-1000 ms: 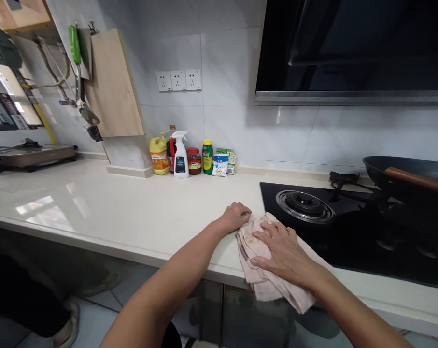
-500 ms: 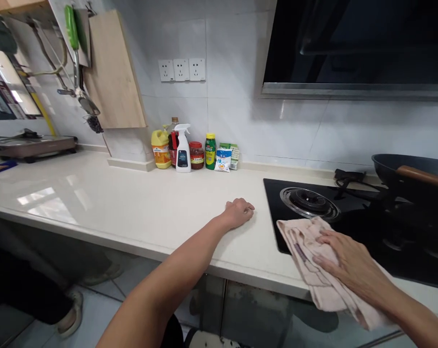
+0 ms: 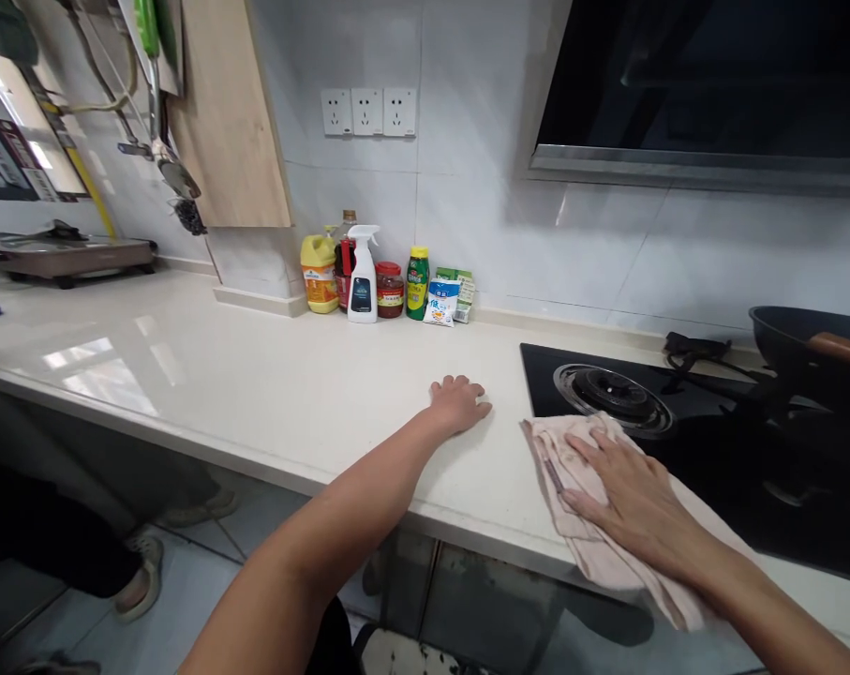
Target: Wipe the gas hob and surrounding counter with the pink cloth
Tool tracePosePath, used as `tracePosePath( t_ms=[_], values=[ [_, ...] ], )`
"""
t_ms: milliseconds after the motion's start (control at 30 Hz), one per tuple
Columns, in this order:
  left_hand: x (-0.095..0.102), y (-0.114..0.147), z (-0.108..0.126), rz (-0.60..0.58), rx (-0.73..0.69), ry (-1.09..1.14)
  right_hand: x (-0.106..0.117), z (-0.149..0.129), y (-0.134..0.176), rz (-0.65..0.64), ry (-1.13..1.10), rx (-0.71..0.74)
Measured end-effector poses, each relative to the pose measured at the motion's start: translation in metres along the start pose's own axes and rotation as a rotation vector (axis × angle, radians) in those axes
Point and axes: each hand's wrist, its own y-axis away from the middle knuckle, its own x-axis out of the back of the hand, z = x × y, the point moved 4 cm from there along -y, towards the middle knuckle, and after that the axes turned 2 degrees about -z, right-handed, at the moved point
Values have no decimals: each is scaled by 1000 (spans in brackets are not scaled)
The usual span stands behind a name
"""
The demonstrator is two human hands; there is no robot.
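Observation:
My left hand (image 3: 458, 404) rests on the pale countertop (image 3: 284, 394) with its fingers apart and nothing in them. To its right, a folded pinkish cloth (image 3: 565, 487) lies across the left front corner of the black glass hob (image 3: 720, 450), partly on the counter and hanging past the front edge. My right hand (image 3: 625, 492) holds this cloth from above, palm down, with the thumb and fingertips pressed into it. Just behind the cloth is a round burner (image 3: 613, 396).
Along the wall stand a white spray bottle (image 3: 364, 277), a yellow jug (image 3: 320, 274), a red-lidded jar (image 3: 389, 291), a green bottle (image 3: 417, 284) and small packets (image 3: 441, 302). A dark wok (image 3: 782, 337) sits at the right, below the range hood (image 3: 712, 169). Another person's leg (image 3: 52, 525) shows at lower left.
My right hand and the cloth have shifted slightly left, and the right fingers have spread. My left hand's fingers have uncurled onto the counter. The view has moved a little.

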Motion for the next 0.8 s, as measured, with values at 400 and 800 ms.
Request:
tracePosePath(
  t_ms=[400,800],
  values=[
    [1,14,25,5,-127,57,-32,-12,-135,-55,-22,53],
    [-8,25,39,-38,-290,16,-63,23,-238,-37,-57,100]
  ],
)
